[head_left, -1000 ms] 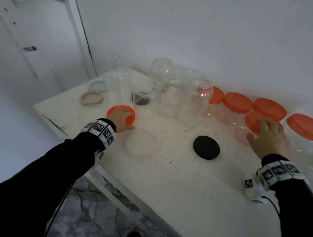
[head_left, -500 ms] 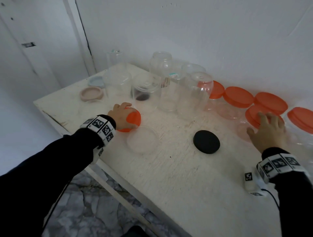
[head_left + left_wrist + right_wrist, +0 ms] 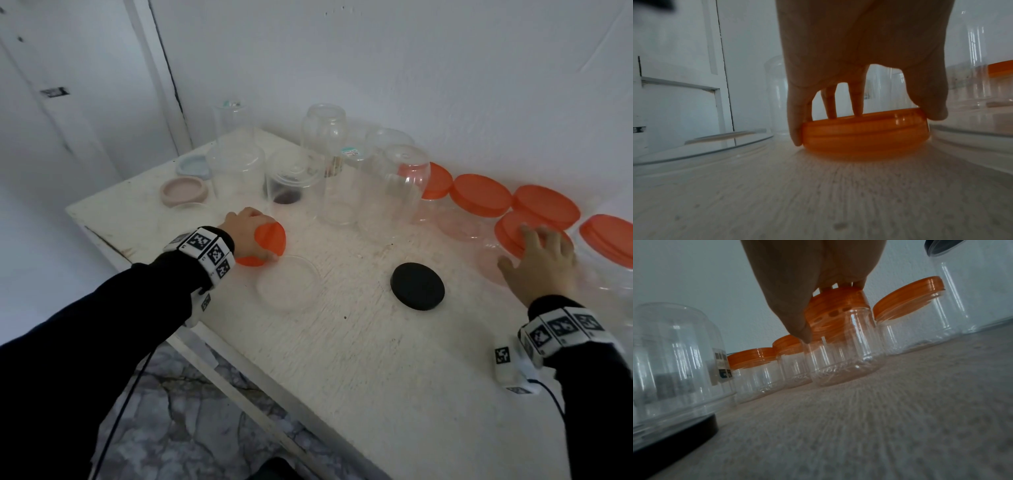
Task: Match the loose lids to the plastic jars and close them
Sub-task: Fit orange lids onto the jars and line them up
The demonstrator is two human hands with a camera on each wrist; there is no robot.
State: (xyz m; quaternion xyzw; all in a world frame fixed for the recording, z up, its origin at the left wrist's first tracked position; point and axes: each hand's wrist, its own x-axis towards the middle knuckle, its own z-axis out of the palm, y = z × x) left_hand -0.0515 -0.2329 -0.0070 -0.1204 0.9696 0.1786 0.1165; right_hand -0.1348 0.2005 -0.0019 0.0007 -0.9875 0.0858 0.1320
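My left hand (image 3: 255, 240) grips a loose orange lid (image 3: 272, 238) and holds it tilted, its lower edge on the white table (image 3: 342, 342). In the left wrist view the fingers (image 3: 797, 129) and thumb curl round the orange lid (image 3: 865, 136). At the right, my right hand (image 3: 541, 253) lies over the orange lid of a small clear jar (image 3: 510, 229). The right wrist view shows its thumb (image 3: 797, 327) at the rim of that lid (image 3: 838, 305) and its fingertips on top. A clear lid (image 3: 287, 282) and a black lid (image 3: 418, 286) lie loose between the hands.
Several clear jars (image 3: 394, 195) stand upside down at the back, one over a dark lid (image 3: 284, 197). Orange-lidded jars (image 3: 479, 195) line the wall at the right. A pink lid (image 3: 185, 192) and a blue lid (image 3: 193, 166) lie at the far left corner.
My left hand has closed round the orange lid, tipped it up on edge and drawn it slightly toward me. The right hand has stayed on its jar lid.
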